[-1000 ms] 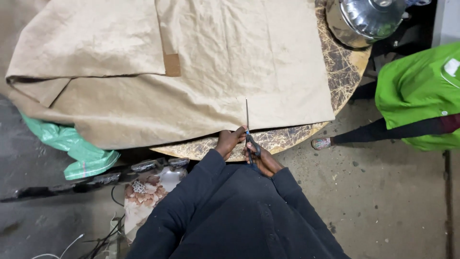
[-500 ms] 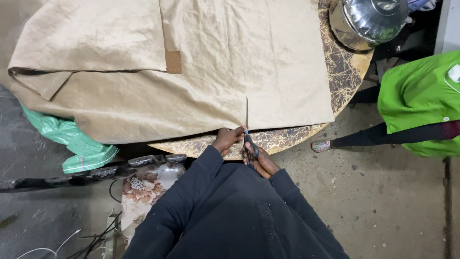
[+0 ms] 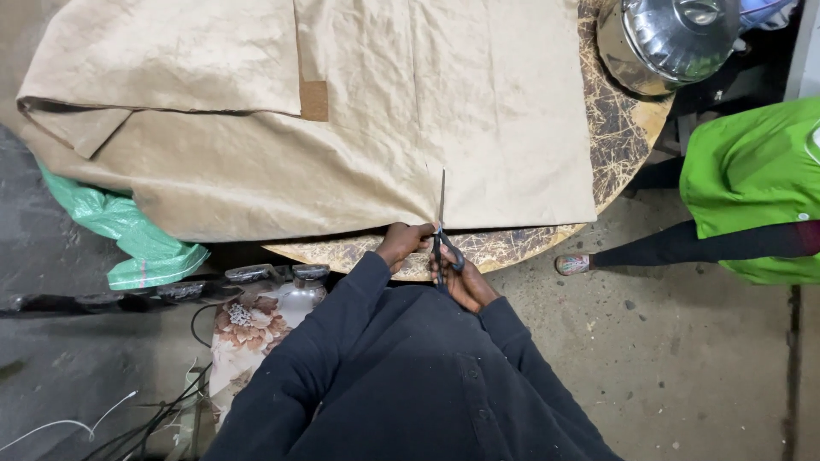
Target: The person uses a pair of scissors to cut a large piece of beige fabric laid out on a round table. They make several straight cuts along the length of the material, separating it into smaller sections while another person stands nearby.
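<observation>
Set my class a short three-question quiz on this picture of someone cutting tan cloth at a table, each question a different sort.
1. True or false: the right hand holds the black-handled scissors.
2. What does the left hand grip?
3. The shiny metal pot stands: A) on the floor B) at the round table's far right edge C) on the green plastic sack.

Key: 1 true. 2 the edge of the large tan cloth. 3 B.

A small rectangular brown label (image 3: 313, 100) lies on the tan fabric (image 3: 478, 102), toward its far left part. A crumpled green plastic sack (image 3: 128, 235) sits below the fabric's left overhang, beside the bench (image 3: 619, 128). No signs or screens appear.
</observation>
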